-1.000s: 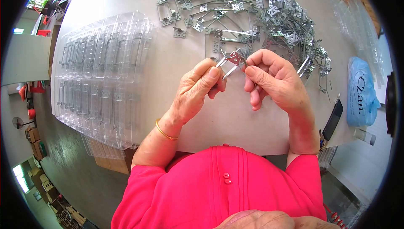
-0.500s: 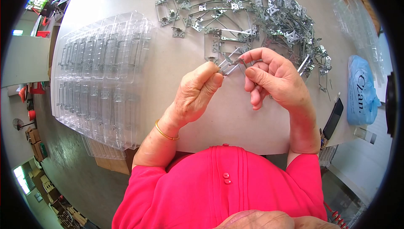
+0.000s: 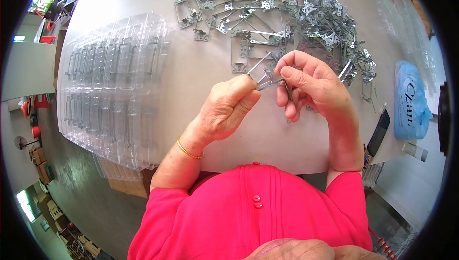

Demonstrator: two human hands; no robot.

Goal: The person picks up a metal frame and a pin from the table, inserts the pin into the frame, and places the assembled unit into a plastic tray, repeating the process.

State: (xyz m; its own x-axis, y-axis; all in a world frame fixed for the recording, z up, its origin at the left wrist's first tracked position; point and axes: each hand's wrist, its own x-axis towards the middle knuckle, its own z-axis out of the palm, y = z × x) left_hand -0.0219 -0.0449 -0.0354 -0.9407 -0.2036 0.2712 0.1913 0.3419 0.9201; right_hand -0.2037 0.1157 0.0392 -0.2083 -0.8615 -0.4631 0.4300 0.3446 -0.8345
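Note:
In the head view my left hand (image 3: 229, 104) is closed round a metal bracket (image 3: 266, 79) with thin rods, which sticks out past the thumb. My right hand (image 3: 311, 82) pinches the bracket's other end between thumb and forefinger, and a thin dark piece lies along its curled fingers. Just beyond both hands, a wide pile of similar metal brackets (image 3: 330, 37) spreads over the table (image 3: 191, 78). One rectangular frame (image 3: 239, 54) lies flat close to my left fingertips. How the held parts join is too small to make out.
Clear plastic trays (image 3: 114, 88) holding metal parts are stacked at the left. On the right are a blue plastic bag (image 3: 411, 101), a black phone (image 3: 379, 132) and clear plastic sleeves (image 3: 406, 35). A cardboard box (image 3: 126, 186) stands below the table's left edge.
My left hand has shifted slightly right and down. The bracket has turned, and one rod now points up and right. The dark piece in my right hand shows more clearly.

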